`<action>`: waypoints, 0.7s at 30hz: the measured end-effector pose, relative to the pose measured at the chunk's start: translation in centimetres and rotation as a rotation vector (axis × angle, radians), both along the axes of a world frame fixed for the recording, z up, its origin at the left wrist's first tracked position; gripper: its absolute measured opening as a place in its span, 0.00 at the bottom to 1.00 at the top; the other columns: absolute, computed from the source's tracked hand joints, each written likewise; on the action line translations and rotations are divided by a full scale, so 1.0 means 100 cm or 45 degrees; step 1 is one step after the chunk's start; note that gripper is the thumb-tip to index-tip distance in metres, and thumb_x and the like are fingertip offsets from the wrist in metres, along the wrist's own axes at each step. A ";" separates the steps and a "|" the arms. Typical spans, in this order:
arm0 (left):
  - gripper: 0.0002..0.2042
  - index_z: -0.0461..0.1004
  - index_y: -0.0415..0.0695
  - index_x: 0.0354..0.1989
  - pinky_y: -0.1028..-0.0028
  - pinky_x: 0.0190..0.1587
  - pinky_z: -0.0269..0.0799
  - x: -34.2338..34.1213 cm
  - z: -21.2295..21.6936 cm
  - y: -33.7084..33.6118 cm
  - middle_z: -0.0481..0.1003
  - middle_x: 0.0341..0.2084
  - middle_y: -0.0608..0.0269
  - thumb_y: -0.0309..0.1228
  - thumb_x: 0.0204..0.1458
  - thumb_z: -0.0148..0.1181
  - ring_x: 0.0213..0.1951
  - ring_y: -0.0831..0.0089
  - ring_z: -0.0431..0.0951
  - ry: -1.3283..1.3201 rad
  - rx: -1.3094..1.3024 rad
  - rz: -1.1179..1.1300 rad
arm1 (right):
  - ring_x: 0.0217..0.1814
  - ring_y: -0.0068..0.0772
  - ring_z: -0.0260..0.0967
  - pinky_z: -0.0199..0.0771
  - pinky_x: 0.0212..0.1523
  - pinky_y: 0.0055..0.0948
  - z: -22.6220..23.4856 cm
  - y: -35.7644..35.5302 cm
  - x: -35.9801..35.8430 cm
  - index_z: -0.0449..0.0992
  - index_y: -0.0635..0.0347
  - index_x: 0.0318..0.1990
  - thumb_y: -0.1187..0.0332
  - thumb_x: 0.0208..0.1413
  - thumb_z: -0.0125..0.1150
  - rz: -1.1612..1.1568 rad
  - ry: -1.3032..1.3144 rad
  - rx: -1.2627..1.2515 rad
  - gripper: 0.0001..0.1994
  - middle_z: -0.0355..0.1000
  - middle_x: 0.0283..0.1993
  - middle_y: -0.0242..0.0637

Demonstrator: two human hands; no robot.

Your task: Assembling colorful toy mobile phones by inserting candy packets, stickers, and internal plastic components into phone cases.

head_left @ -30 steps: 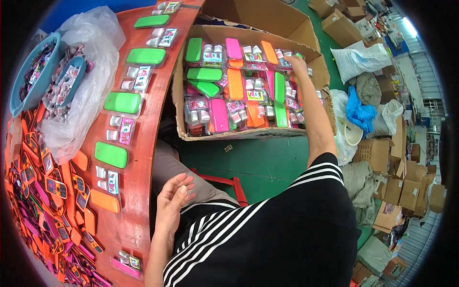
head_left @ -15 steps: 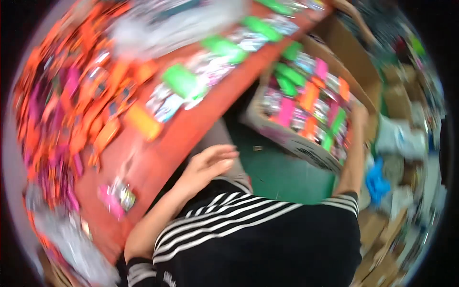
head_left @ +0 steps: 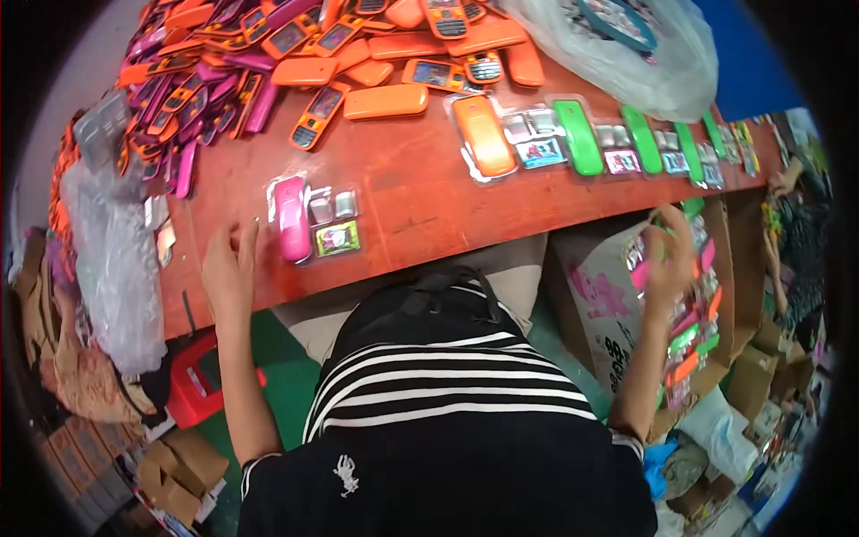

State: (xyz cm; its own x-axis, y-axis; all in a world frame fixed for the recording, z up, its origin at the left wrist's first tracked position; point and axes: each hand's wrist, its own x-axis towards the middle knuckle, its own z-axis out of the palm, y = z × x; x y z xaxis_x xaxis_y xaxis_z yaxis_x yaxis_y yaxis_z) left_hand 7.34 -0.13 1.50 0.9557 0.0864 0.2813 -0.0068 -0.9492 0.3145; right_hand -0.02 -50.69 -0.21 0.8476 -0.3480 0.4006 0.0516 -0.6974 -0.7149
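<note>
Decent open lane on the desk (head_left: 407, 201) just right of the pink pack (head_left: 293, 219), easy to slide through, but the phone pile (head_left: 309, 72) walls things off behind that pack and an orange pack (head_left: 484, 136) blocks farther right

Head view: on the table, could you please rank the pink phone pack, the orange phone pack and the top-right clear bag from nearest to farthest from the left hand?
1. Pink phone pack, just right of the left hand.
2. Orange phone pack, farther right.
3. Clear bag, at the upper right.
</note>
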 end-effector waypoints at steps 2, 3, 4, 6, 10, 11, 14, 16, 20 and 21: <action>0.17 0.73 0.35 0.37 0.71 0.27 0.66 -0.013 -0.010 0.014 0.73 0.22 0.54 0.40 0.51 0.58 0.22 0.71 0.71 0.211 -0.082 0.101 | 0.45 0.41 0.69 0.70 0.45 0.32 0.007 0.073 0.048 0.74 0.60 0.42 0.79 0.39 0.63 0.444 -0.180 -0.562 0.18 0.71 0.44 0.42; 0.19 0.73 0.34 0.36 0.71 0.26 0.66 -0.015 -0.016 0.017 0.73 0.21 0.55 0.41 0.51 0.58 0.22 0.72 0.71 0.341 -0.260 0.163 | 0.44 0.42 0.69 0.70 0.43 0.34 0.008 0.098 0.061 0.74 0.58 0.41 0.77 0.39 0.64 0.570 -0.197 -0.635 0.17 0.71 0.43 0.40; 0.20 0.73 0.33 0.35 0.70 0.25 0.66 -0.016 -0.019 0.019 0.73 0.21 0.56 0.42 0.50 0.59 0.22 0.73 0.71 0.474 -0.432 0.219 | 0.44 0.40 0.69 0.70 0.42 0.34 0.007 0.117 0.072 0.74 0.58 0.40 0.75 0.39 0.63 0.627 -0.232 -0.773 0.16 0.70 0.43 0.38; 0.18 0.72 0.35 0.32 0.74 0.23 0.66 -0.015 -0.020 0.018 0.71 0.18 0.62 0.41 0.51 0.59 0.21 0.78 0.69 0.562 -0.499 0.209 | 0.43 0.36 0.69 0.69 0.39 0.31 -0.002 0.135 0.090 0.73 0.58 0.39 0.73 0.42 0.60 0.642 -0.232 -1.009 0.14 0.70 0.43 0.36; 0.11 0.69 0.41 0.30 0.84 0.22 0.64 -0.016 -0.029 0.005 0.68 0.19 0.69 0.36 0.52 0.58 0.21 0.84 0.67 0.657 -1.227 0.125 | 0.40 0.32 0.70 0.68 0.36 0.29 -0.014 0.132 0.096 0.73 0.58 0.35 0.73 0.42 0.58 0.653 -0.173 -1.129 0.10 0.71 0.40 0.33; 0.09 0.68 0.43 0.29 0.85 0.22 0.65 -0.017 -0.030 -0.001 0.68 0.20 0.71 0.34 0.53 0.58 0.21 0.85 0.66 0.648 -1.470 0.096 | 0.39 0.31 0.70 0.68 0.35 0.28 -0.016 0.130 0.094 0.73 0.58 0.34 0.73 0.42 0.59 0.668 -0.189 -1.123 0.09 0.71 0.39 0.33; 0.07 0.66 0.44 0.27 0.84 0.25 0.68 -0.016 -0.027 -0.023 0.67 0.23 0.72 0.28 0.53 0.57 0.25 0.86 0.67 0.746 -1.778 -0.009 | 0.36 0.31 0.70 0.69 0.34 0.27 -0.015 0.128 0.092 0.73 0.58 0.32 0.74 0.40 0.60 0.644 -0.328 -1.064 0.09 0.71 0.36 0.32; 0.06 0.64 0.44 0.28 0.83 0.26 0.69 -0.013 -0.032 -0.044 0.69 0.24 0.69 0.25 0.52 0.55 0.25 0.83 0.69 0.703 -2.014 -0.022 | 0.33 0.31 0.71 0.69 0.31 0.27 -0.012 0.130 0.090 0.73 0.59 0.31 0.75 0.38 0.61 0.626 -0.436 -1.003 0.09 0.71 0.34 0.32; 0.11 0.61 0.42 0.41 0.74 0.34 0.76 -0.005 -0.035 -0.087 0.71 0.31 0.63 0.21 0.50 0.52 0.31 0.76 0.74 0.816 -2.310 -0.071 | 0.27 0.29 0.70 0.68 0.24 0.26 0.006 0.146 0.073 0.72 0.59 0.27 0.73 0.37 0.60 0.706 -0.498 -0.951 0.07 0.71 0.30 0.34; 0.17 0.59 0.42 0.48 0.65 0.42 0.75 -0.004 -0.032 -0.100 0.69 0.38 0.59 0.22 0.50 0.52 0.38 0.70 0.74 0.827 -2.274 0.007 | 0.27 0.29 0.70 0.67 0.24 0.26 0.008 0.151 0.067 0.71 0.58 0.26 0.72 0.36 0.59 0.737 -0.479 -0.966 0.06 0.70 0.30 0.34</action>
State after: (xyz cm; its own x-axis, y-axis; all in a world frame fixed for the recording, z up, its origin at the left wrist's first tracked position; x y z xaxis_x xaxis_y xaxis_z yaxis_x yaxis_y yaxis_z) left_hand 6.91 -10.13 -1.65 0.8609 -0.1677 -0.4803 0.5010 0.4434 0.7433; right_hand 6.66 -35.54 0.64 0.5788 0.5304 0.6194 0.6537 -0.7559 0.0364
